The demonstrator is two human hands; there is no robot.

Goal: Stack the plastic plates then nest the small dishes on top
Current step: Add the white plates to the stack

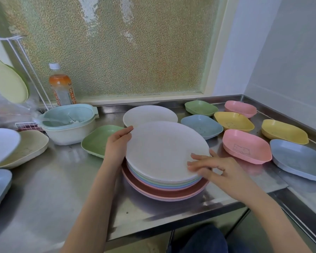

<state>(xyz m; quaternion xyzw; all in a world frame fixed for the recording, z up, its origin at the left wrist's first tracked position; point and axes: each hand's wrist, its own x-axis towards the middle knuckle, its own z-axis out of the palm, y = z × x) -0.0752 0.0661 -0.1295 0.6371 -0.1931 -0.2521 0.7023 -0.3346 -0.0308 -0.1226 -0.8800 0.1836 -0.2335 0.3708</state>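
A stack of round plastic plates [162, 187] in pink, blue and green stands at the counter's front. A white plate [162, 148] lies on top of it. My left hand [118, 145] grips that plate's left rim. My right hand [212, 168] rests with spread fingers on its right rim. Another white plate [150, 114] lies flat behind the stack. Small dishes sit to the right: green [201, 107], blue [202, 126], two pink [240, 108] [246, 148], two yellow [233, 121] [284, 131] and a larger blue one [297, 158]. A green dish [97, 141] lies left of the stack.
A white bowl with a pale blue strainer [69, 125] stands at the back left beside an orange drink bottle [61, 88]. Beige [26, 148], white and blue dishes crowd the left edge. A wire rack holds a green plate [9, 84]. The steel counter [53, 189] ends near my legs.
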